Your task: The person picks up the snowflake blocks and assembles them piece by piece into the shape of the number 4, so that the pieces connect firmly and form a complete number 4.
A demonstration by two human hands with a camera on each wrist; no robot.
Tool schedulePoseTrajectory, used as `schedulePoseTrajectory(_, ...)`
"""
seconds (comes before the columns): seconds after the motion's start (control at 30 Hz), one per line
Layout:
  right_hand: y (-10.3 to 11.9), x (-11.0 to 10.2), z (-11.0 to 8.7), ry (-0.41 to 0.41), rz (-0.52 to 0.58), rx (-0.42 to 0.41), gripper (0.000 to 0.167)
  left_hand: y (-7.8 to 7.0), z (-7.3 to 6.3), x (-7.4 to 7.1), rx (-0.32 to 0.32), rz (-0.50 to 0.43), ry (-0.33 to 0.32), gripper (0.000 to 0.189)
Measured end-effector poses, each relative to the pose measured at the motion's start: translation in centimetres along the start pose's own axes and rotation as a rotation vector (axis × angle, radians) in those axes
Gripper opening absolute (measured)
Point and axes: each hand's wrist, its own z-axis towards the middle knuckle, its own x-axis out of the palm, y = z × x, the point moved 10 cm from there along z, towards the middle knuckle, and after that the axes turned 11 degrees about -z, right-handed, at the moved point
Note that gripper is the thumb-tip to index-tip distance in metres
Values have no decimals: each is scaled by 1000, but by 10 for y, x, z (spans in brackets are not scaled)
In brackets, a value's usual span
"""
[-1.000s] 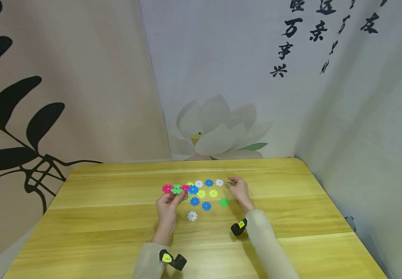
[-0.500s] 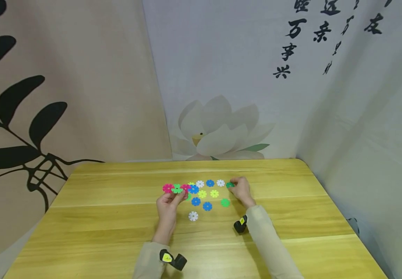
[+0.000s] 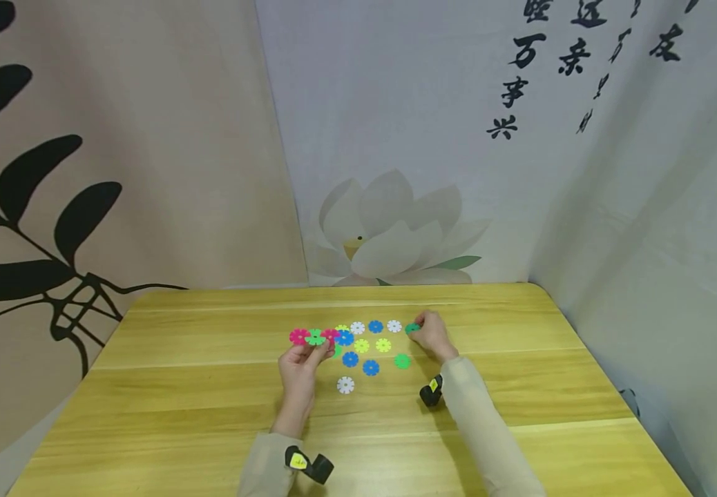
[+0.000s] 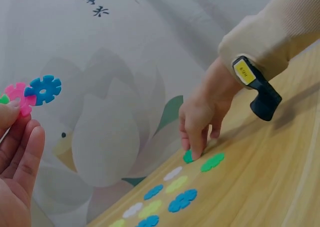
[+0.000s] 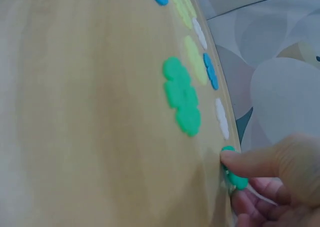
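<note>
My left hand (image 3: 297, 376) holds up a chain of joined plastic snowflake discs: a pink disc (image 3: 299, 337), a green one (image 3: 315, 337), another pink one (image 4: 19, 98) and a blue one (image 4: 44, 90) at the right end. Thumb and fingers pinch it near the second pink disc. At the back right of the loose discs, my right hand (image 3: 434, 335) pinches a separate green snowflake disc (image 5: 236, 179) right at the tabletop, thumb on its upper face. A white disc (image 3: 394, 326) lies just left of those fingertips.
Several loose discs lie flat on the wooden table (image 3: 178, 386): blue ones (image 3: 371, 368), yellow ones (image 3: 383, 345), a green one (image 3: 402, 362) nearer me and a white one (image 3: 345, 385) at the front. A printed cloth (image 3: 408, 138) hangs behind the table's far edge.
The green disc in my right hand was seen nearly edge-on a second ago; it now shows more of its face. The left hand keeps its chain in place.
</note>
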Motion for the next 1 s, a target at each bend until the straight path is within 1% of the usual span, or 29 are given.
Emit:
schedulePoseTrajectory(0.1,-4,-1,-2,-23,74,-3,26,-1,0,0,9,-6,0,15)
schedulePoseTrajectory(0.23,-6,-2,-5,-62,143,-21,23,-1,0,-1,22,-16,0,9)
schedulePoseTrajectory(0.37,-5,-4,-10,-87,196,-20,17,-1,1,-1,26,-16,2,9)
schedulePoseTrajectory(0.5,3,-10,-20,-103,268,-11,15,0,1,0,27,-14,3,8)
schedulePoseTrajectory(0.63,18,-15,-33,-88,357,-32,12,0,1,1,36,-26,10,15)
schedulePoseTrajectory(0.7,27,-17,-41,-74,408,-51,11,0,1,1,39,-37,12,12)
schedulePoseTrajectory(0.8,42,-21,-51,-72,481,-108,11,1,1,2,36,-51,14,3)
schedulePoseTrajectory(0.9,57,-24,-62,-56,542,-160,11,2,1,2,25,-59,9,9)
schedulePoseTrajectory(0.97,68,-27,-69,-47,577,-203,11,3,1,2,20,-52,7,3)
schedulePoseTrajectory(1.0,73,-27,-72,-42,591,-222,12,3,0,2,17,-52,4,4)
